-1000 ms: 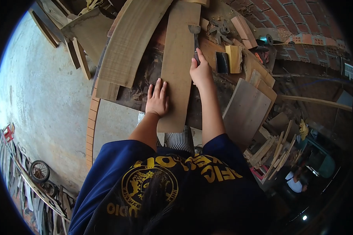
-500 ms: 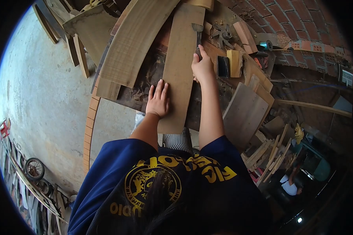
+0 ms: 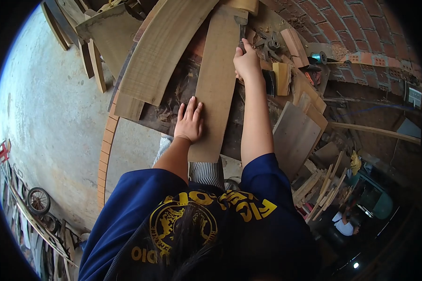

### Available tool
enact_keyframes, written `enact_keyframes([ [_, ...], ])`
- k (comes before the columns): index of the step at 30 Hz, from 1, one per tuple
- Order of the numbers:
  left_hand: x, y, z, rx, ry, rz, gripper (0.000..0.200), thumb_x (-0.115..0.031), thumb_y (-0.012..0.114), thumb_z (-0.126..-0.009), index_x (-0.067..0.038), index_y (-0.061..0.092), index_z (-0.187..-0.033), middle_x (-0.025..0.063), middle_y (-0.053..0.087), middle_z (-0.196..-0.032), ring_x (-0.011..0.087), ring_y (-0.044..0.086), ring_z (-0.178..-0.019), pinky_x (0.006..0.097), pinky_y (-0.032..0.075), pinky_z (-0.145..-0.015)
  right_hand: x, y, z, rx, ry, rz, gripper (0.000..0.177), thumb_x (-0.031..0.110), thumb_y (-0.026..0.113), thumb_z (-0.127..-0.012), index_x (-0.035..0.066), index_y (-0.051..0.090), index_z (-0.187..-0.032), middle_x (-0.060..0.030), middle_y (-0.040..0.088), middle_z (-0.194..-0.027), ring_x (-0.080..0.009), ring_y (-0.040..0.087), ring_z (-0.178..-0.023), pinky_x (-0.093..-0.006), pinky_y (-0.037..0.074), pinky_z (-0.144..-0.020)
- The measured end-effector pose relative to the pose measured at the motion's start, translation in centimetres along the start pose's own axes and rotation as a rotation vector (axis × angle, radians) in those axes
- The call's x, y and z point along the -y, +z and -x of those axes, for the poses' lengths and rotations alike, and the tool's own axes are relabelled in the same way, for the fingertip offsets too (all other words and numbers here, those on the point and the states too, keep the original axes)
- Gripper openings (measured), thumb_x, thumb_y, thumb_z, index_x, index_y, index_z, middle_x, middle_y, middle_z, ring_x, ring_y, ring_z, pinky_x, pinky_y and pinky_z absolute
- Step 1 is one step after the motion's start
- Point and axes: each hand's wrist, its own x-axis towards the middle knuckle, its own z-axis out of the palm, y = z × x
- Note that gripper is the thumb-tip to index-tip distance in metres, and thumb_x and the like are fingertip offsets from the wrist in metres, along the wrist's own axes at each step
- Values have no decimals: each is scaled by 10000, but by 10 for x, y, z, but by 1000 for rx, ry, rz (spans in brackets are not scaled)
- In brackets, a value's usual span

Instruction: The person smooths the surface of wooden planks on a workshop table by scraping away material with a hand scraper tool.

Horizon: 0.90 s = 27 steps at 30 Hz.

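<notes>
A long flat wooden board [image 3: 214, 79] runs from the far side of the workbench toward my body. My left hand [image 3: 189, 122] lies on its left edge, near the close end, with fingers spread and nothing held. Around the handle of a putty knife [image 3: 241, 22] my right hand [image 3: 246, 62] is closed, just past the board's right edge. The knife's flat metal blade rests at the board's far right corner. My palm and fingers hide most of the handle.
Wider boards [image 3: 162, 51] lie to the left. To the right are a yellow block [image 3: 282, 78], a dark block [image 3: 269, 82], a metal part [image 3: 270, 45], a blue spool [image 3: 320, 57] and a plank [image 3: 293, 136]. A person [image 3: 344, 224] is at the lower right.
My right hand and the putty knife have moved away from my body and slightly right, toward the board's far end. My left hand has stayed in place.
</notes>
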Motion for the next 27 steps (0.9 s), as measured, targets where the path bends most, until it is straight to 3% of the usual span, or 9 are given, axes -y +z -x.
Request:
enact_keyframes([
  [2, -2, -3, 0, 8, -8, -2, 601, -244, 474, -877, -47, 315, -1423, 195, 217, -1517, 249, 193, -1426, 457, 110, -1156, -2, 0, -22, -31, -110, -33, 491, 218, 456, -931, 143, 384, -1410, -181, 630, -1150, -293, 693, -708, -360, 568, -535],
  [3, -2, -2, -1, 11, -11, -7, 600, -244, 472, -878, -48, 315, -1423, 196, 215, -1517, 248, 194, -1425, 458, 108, -1157, 1, 3, -31, -75, -167, -86, 505, 220, 459, -940, 160, 358, -1431, -100, 618, -731, -173, 541, -446, -323, 467, -421],
  [6, -1, -2, -1, 7, 3, 13, 614, -229, 483, -863, -39, 310, -1420, 202, 201, -1517, 264, 174, -1428, 455, 102, -1158, 2, 7, -39, -87, -140, -74, 505, 217, 447, -943, 149, 349, -1433, -95, 607, -707, -168, 537, -442, -322, 466, -420],
  [9, 0, -1, -1, 18, 0, 6, 617, -228, 486, -860, -40, 309, -1421, 204, 201, -1516, 265, 177, -1427, 457, 101, -1158, -6, 12, -7, -65, -104, -57, 501, 216, 437, -943, 154, 351, -1433, -98, 608, -700, -169, 540, -441, -318, 464, -423],
  [10, -1, -2, -1, 22, 6, 10, 617, -228, 486, -860, -40, 309, -1421, 204, 201, -1516, 265, 177, -1427, 457, 101, -1158, -2, 7, 20, -28, -52, -15, 478, 220, 451, -933, 128, 395, -1399, -216, 641, -1099, -348, 678, -844, -403, 570, -653],
  [12, -2, -1, 0, 26, -11, 9, 624, -221, 492, -856, -40, 306, -1423, 207, 201, -1515, 269, 177, -1426, 461, 105, -1157, -34, 24, 50, -44, -126, 12, 469, 223, 463, -929, 127, 407, -1385, -256, 601, -1140, -406, 597, -1025, -455, 499, -866],
  [13, -2, 0, 0, 25, -10, 13, 624, -221, 492, -856, -40, 306, -1423, 207, 201, -1515, 269, 177, -1426, 461, 105, -1157, -58, 35, 67, -134, -314, 63, 465, 218, 458, -934, 130, 401, -1387, -258, 608, -1117, -419, 604, -988, -463, 510, -832],
  [21, 0, -2, -1, 22, 5, 39, 617, -238, 490, -858, -28, 315, -1412, 213, 216, -1509, 274, 171, -1428, 466, 106, -1154, -167, 69, 245, 10, -251, 38, 477, 161, 481, -943, 130, 381, -1408, -266, 611, -1092, -417, 611, -949, -441, 528, -736],
  [27, 1, 2, -1, 10, 9, 36, 609, -233, 484, -864, -18, 316, -1408, 211, 219, -1508, 268, 173, -1428, 466, 104, -1154, -105, 57, 156, -56, -273, 15, 478, 181, 488, -932, 148, 393, -1399, -265, 621, -1057, -438, 603, -924, -480, 522, -741],
])
